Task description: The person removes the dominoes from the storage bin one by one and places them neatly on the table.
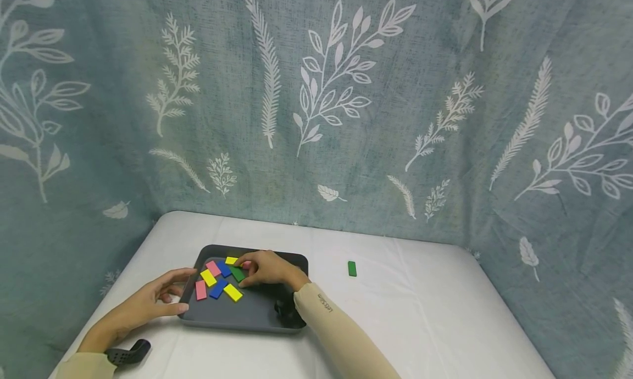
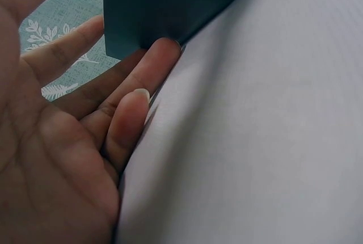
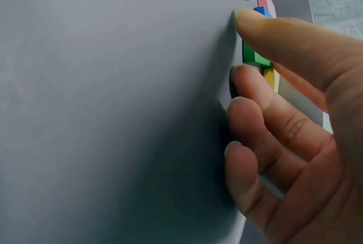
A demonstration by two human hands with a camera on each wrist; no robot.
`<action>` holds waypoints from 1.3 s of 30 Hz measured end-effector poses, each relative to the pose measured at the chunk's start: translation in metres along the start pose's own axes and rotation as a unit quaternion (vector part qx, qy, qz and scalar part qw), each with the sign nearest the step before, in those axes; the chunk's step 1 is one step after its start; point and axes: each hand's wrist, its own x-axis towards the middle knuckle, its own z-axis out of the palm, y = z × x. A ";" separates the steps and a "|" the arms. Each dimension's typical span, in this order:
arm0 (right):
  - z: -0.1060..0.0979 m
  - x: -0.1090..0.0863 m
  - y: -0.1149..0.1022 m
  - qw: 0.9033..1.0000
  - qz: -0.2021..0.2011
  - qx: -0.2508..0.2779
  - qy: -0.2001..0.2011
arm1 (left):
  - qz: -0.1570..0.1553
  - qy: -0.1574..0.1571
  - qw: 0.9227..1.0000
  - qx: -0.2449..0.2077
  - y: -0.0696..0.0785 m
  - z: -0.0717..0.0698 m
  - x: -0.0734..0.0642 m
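Observation:
A dark grey tray [image 1: 247, 317] lies on the white-covered table, with several pink, yellow, blue and green blocks in its left part. Over them, my right hand [image 1: 269, 269] spans a green block [image 1: 238, 274] between thumb and index finger. A pink block [image 1: 246, 265] shows partly under that hand. In the right wrist view the green block [image 3: 256, 57] sits just behind the thumb, and the other fingers curl loosely close to the tray floor. My left hand [image 1: 148, 299] rests against the tray's left side, fingers spread along its outer wall [image 2: 170, 11] in the left wrist view.
Another green block [image 1: 352, 268] lies on the white tablecloth [image 1: 395, 313], right of the tray. Nearest the front of the group are a yellow block [image 1: 233, 293], a blue block [image 1: 218, 289] and a pink block [image 1: 200, 290]. A patterned curtain [image 1: 356, 176] hangs behind the table.

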 end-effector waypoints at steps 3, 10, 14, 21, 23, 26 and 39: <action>0.002 0.001 0.002 1.000 0.009 0.008 -0.003 | -0.001 -0.001 1.000 0.001 -0.002 0.000 0.000; 0.004 -0.001 0.004 0.999 0.026 0.020 -0.004 | -0.005 -0.002 1.000 0.005 -0.005 0.000 0.000; 0.003 -0.003 0.005 1.000 0.025 0.014 -0.005 | -0.007 -0.003 1.000 0.007 -0.004 0.001 0.000; 0.002 -0.009 0.007 0.999 0.024 0.023 0.001 | -0.006 -0.006 1.000 0.007 -0.003 0.000 -0.001; 0.002 -0.009 0.007 0.999 0.021 0.027 0.000 | -0.006 -0.006 1.000 0.010 -0.002 0.000 -0.002; 0.003 -0.008 0.008 1.000 0.015 0.027 0.001 | -0.009 -0.005 1.000 0.013 -0.002 -0.001 -0.003; -0.001 -0.011 0.009 0.999 -0.018 0.039 0.004 | -0.016 -0.015 1.000 0.018 0.001 -0.002 0.000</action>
